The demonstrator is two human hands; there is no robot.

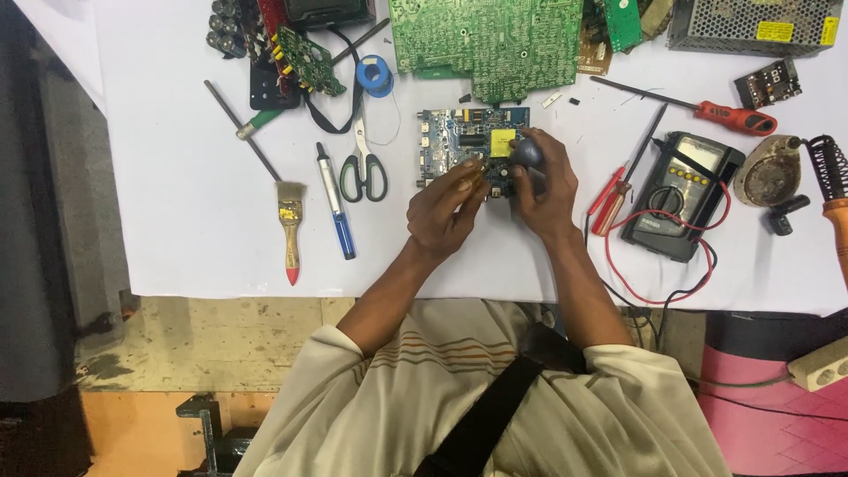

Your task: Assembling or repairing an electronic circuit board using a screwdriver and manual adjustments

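Left hand [444, 210] curled, fingertips pinched at front edge of small blue circuit board [468, 141]; what sits between the fingertips too small to tell. Right hand [546, 185] closed around dark rounded tool handle [527, 152], held upright over right side of the board, beside a yellow sticker [503, 141] on it. Tool tip hidden behind hand.

Blue board lying flat on white worktop [177, 203], centre of view, just below large green circuit board [495, 40] at far edge.

Left of the board: scissors [363, 168] with dark handles, just beside. Blue tape roll [374, 75] above scissors. Further left: blue-and-silver pen-like tool [336, 201], then paintbrush [289, 231] with red-tipped handle, bristles pointing away from the person. Long thin rod [240, 126] angled above brush, green-handled screwdriver [259, 120] crossing it. Smaller green board [309, 60] and black strap near top left.

Right of the hands: slim red-handled screwdriver [618, 181], touching or just beside black multimeter [680, 194]. Red and black leads [658, 287] looped around the meter, trailing off front worktop edge. Larger red-handled screwdriver [707, 110] above the meter. Perforated metal power supply case [751, 25] top right. Round solder-stained holder [768, 172] and soldering iron stand coil [826, 168] at right edge.

White power strip [821, 364] off the worktop, lower right.
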